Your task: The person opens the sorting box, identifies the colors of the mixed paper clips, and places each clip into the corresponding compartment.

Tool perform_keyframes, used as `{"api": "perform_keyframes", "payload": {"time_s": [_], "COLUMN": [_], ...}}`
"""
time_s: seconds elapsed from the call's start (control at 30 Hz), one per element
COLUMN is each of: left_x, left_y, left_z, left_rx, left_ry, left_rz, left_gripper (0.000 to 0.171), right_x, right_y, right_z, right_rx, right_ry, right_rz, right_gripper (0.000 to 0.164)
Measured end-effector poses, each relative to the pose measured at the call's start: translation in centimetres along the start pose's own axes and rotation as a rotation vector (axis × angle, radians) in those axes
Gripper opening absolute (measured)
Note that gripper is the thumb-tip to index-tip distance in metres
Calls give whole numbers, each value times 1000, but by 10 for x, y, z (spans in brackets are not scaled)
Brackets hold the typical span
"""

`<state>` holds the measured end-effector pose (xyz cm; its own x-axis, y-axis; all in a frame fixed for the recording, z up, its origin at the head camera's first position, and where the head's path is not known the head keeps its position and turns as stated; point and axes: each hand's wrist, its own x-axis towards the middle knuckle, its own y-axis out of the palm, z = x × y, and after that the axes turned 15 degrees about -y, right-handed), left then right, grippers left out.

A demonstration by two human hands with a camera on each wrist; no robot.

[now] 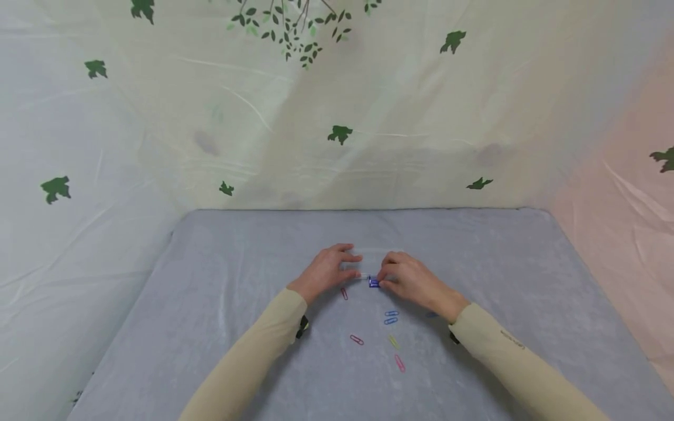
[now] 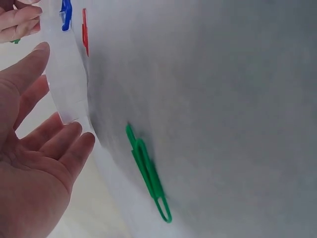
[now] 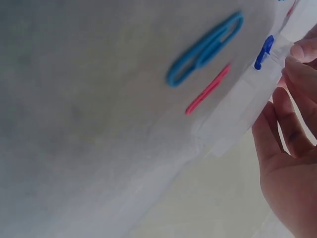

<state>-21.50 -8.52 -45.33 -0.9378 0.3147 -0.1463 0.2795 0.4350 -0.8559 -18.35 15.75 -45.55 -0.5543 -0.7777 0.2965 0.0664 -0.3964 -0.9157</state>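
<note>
A flat clear plastic piece (image 2: 67,74), bag-like, lies between my hands and bears a dark blue part (image 1: 374,282). My right hand (image 1: 411,280) bends its thumb and fingers together at the plastic's edge, right beside the blue part, and pinches it there. My left hand (image 1: 329,272) has its fingers spread and loosely curved at the other side, the thumb tip close to the plastic's near left edge. In the left wrist view, a green paper clip (image 2: 151,173) lies near that hand. A blue paper clip (image 3: 205,49) shows in the right wrist view.
Several paper clips lie nearer to me on the grey cloth-covered table (image 1: 237,362): a red clip (image 1: 357,340), a blue clip (image 1: 391,321), a yellow clip (image 1: 394,341) and a pink clip (image 1: 400,363). A pale curtain (image 1: 263,146) with green leaf shapes stands behind.
</note>
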Motion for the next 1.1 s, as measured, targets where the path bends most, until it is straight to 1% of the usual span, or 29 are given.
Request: {"api": "perform_keyframes", "payload": {"time_s": [0.17,0.27,0.37,0.5,0.7,0.93,1.1], "left_x": [1,2,2,2,0,-2,-3], "left_y": [1,1,1,1,1,4,3], "left_z": [3,4,5,4,5,7,6], "left_rx": [-3,-16,-18,-10,-25,-48,-59], "left_ry": [39,57,61,45,25,-32,-43], "left_rz": [-30,-45,-47,-30,-27,-10,0], "left_gripper": [41,41,41,45,46,49,49], "right_x": [-1,-3,-7,-13,-21,-30,-34], "right_y": [-3,-5,-7,-11,-16,-17,-16], "right_z": [1,1,0,-3,-7,-11,-15], "right_rx": [21,3,-35,-68,-87,-104,-103], "right_ry": [56,62,64,82,106,104,103], "right_rz": [-4,-24,-46,-64,-54,-50,-59], "right_gripper": [10,13,18,22,27,29,31]}}
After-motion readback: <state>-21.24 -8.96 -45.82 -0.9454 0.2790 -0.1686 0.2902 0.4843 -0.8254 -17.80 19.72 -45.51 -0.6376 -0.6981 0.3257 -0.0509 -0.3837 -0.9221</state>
